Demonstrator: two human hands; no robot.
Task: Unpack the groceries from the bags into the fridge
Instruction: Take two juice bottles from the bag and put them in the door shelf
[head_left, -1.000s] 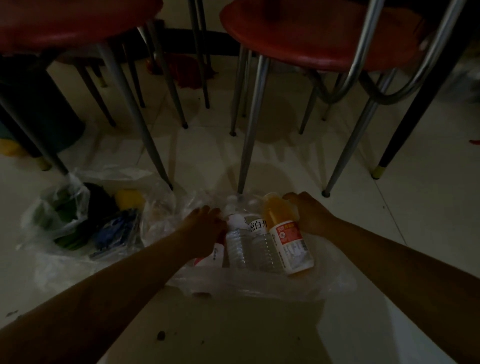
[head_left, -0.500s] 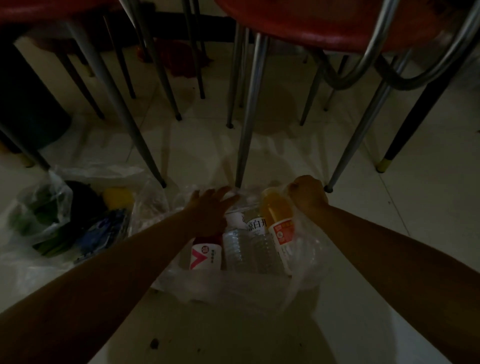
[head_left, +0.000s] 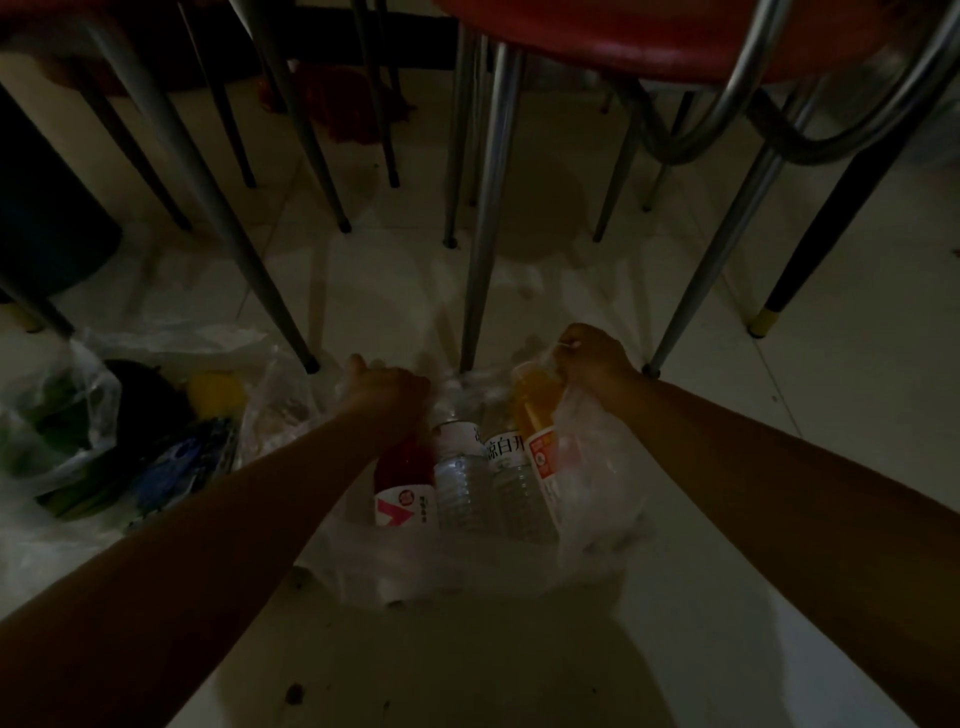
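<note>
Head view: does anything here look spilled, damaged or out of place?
Nothing spilled or broken. The four bottles lie side by side in the clear bag, whose edges both hands grip. Only dark specks mark the floor nearby.

On the pale tiled floor (head_left: 857, 415) before me sit two clear plastic bags, the bottle bag (head_left: 597, 499) and the vegetable bag (head_left: 78, 415), among chair legs (head_left: 488, 208).

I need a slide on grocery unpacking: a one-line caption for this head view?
Both hands, left and right, grip the clear bag of four bottles on the floor.
</note>
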